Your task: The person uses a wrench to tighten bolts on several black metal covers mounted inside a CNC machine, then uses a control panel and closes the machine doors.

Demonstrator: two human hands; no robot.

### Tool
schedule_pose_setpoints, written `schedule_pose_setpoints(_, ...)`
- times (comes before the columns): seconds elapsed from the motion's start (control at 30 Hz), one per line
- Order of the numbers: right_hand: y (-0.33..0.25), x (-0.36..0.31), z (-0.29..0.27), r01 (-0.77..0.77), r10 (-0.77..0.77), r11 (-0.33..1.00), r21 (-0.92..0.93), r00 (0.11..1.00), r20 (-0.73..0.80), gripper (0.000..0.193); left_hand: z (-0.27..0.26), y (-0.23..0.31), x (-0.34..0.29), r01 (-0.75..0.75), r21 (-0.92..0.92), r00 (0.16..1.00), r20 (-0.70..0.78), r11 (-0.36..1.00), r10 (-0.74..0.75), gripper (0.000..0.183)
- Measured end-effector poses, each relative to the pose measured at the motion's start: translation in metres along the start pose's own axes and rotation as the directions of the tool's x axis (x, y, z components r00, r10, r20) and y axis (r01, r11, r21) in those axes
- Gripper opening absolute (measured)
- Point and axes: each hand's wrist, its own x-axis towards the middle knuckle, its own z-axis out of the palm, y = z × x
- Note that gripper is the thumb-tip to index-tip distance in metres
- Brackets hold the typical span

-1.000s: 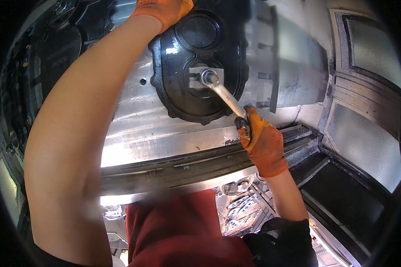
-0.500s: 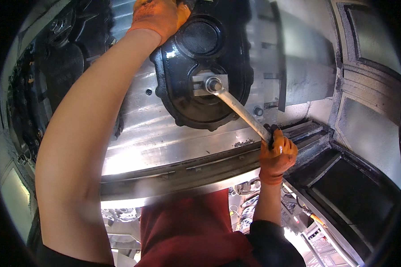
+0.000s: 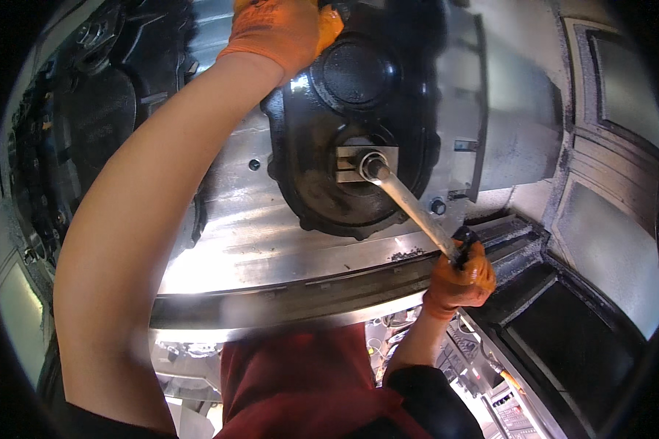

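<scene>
My right hand [image 3: 461,279], in an orange glove, is closed around the end of a long wrench [image 3: 417,216]. The wrench's ring end fits over a bolt [image 3: 378,170] at a slotted metal block [image 3: 350,162]. That block sits in the lower round recess of a large black cover [image 3: 355,132] with a scalloped edge. My left hand [image 3: 274,33], also orange-gloved, is at the upper left of this cover by the top of the picture. Its thumb bends against something dark, and its other fingers are mostly cut off by the picture's edge.
The cover lies on a shiny ribbed metal plate [image 3: 234,249]. Another dark machined part [image 3: 99,110] lies at the left. A metal rail [image 3: 293,307] runs between the plate and my body. Framed panels [image 3: 608,241] stand at the right, beside a black tray-like surface [image 3: 571,329].
The cover, plate and wrench appear shifted right and down together in the picture. The wrench keeps nearly the same slant, and its ring end is still on the bolt.
</scene>
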Motion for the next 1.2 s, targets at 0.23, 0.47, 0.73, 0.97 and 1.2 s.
schedule_pose_setpoints(0.23,0.048,0.048,0.068,0.242,-0.241,0.970,-0.017,0.953,-0.184,0.022,-0.001,0.000,-0.001,-0.042,0.062,0.999,-0.025,0.997,0.044,0.057)
schedule_pose_setpoints(0.47,0.017,0.214,0.151,0.626,-0.520,0.739,0.249,0.765,-0.381,0.020,-0.013,0.013,0.009,-0.106,0.001,0.994,-0.007,0.994,0.106,0.042)
schedule_pose_setpoints(0.73,-0.081,0.285,0.147,0.721,-0.489,0.566,0.399,0.683,-0.542,0.013,-0.008,0.001,0.010,-0.224,0.057,0.974,-0.026,0.973,0.226,0.051)
schedule_pose_setpoints(0.97,-0.094,0.278,0.156,0.268,-0.132,0.607,0.748,0.962,-0.238,0.036,-0.009,-0.002,0.004,0.025,0.086,0.983,0.177,0.996,-0.040,0.062)
schedule_pose_setpoints(1.2,-0.084,0.263,0.194,-0.020,-0.151,0.434,0.901,0.984,0.094,0.056,-0.011,0.001,0.007,-0.060,0.082,0.998,0.006,0.995,0.060,0.048)
